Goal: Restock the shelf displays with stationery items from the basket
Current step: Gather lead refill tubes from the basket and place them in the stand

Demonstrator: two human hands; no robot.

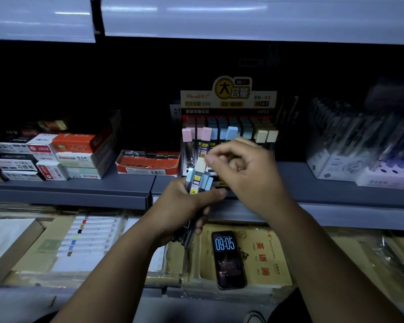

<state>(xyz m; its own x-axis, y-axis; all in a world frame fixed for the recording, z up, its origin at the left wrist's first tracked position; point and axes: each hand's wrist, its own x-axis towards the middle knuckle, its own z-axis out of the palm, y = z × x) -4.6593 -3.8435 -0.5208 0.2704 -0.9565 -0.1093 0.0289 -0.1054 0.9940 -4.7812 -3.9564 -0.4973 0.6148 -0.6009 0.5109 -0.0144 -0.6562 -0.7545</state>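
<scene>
1. A bundle of pastel-capped clear plastic tubes (pixel 197 184) is gripped in the left hand (pixel 182 206), fingers curled round it, just in front of the yellow-headed cardboard display box (pixel 229 99): supply kept close.
2. One cream-capped tube (pixel 201 163) is pinched at its cap by the right hand (pixel 247 169), probably for slotting into the box; view is dim.

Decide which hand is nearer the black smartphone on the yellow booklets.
Left. The left hand, gripping a bundle of pastel-capped lead tubes, is just up-left of the black smartphone; the right hand is farther up, pinching a cream-capped tube.

Glossy cardboard display box (pixel 229 99); matt grey shelf (pixel 68 187); glossy glass phone (pixel 228 259); clear plastic lead tubes (pixel 197 180).
</scene>
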